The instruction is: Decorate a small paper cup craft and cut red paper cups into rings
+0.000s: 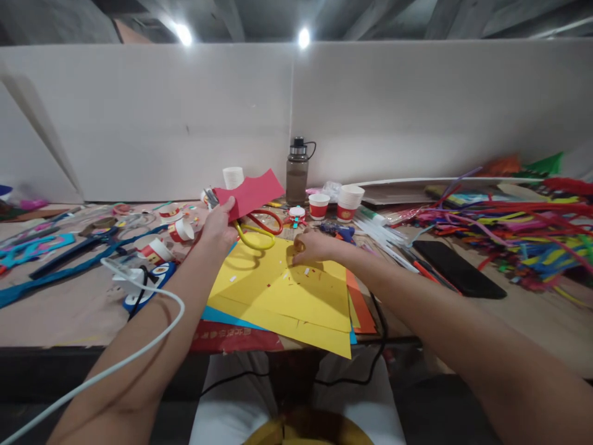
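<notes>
One red paper (257,193) and the scissors (256,246) are held in the left hand (221,227) at the far left of the yellow sheets (259,296); whether the curled right hand (309,246) holds anything, I cannot tell.

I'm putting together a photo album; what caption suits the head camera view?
Left hand gripping red paper, right hand low over yellow sheets dotted with tiny scraps.
</notes>
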Demonstrator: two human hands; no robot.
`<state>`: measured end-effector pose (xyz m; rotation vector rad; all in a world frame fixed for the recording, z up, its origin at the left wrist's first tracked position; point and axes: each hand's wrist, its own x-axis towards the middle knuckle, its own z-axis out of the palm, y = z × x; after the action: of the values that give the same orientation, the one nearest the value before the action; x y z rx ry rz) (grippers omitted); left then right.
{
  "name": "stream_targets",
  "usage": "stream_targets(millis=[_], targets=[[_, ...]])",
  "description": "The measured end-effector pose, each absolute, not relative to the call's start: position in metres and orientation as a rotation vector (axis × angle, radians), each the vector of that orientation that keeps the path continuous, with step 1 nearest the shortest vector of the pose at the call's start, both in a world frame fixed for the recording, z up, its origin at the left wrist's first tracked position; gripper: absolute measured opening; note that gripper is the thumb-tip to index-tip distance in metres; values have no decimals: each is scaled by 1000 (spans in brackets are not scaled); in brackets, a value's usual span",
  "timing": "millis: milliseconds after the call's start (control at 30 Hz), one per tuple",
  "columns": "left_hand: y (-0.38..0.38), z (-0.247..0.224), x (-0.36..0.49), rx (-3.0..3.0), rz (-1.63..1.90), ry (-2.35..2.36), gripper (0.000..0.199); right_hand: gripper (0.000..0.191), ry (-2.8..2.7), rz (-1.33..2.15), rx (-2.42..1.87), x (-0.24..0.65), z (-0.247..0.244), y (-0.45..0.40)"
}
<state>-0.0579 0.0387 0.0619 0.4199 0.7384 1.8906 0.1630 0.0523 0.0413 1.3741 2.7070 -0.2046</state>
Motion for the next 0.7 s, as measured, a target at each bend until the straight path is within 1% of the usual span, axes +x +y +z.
stream_targets(millis=[100, 200, 267, 333, 400, 500, 633, 700], targets=[[37, 59, -52, 435, 1890, 777, 8, 50, 2746, -252, 1318, 164, 41, 60], [34, 57, -40, 434, 1880, 834, 9, 58, 2780, -271, 1320, 161, 39, 61], [31, 56, -34, 455, 1862, 851, 9, 59, 2801, -286, 1325, 158, 35, 57], [29, 56, -32, 490, 1839, 842, 9, 53, 2825, -302, 1301, 155, 32, 48], [28, 57, -32, 521, 1808, 836, 10, 54, 2888, -302, 1257, 153, 30, 38], [28, 57, -37, 546, 1702, 845, 8, 49, 2906, -284, 1268, 155, 30, 25], [27, 57, -43, 550, 1505, 881, 7, 31, 3036, -484, 1239, 166, 31, 26], [26, 58, -43, 502, 1449, 855, 9, 31, 3128, -630, 1451, 172, 30, 31]])
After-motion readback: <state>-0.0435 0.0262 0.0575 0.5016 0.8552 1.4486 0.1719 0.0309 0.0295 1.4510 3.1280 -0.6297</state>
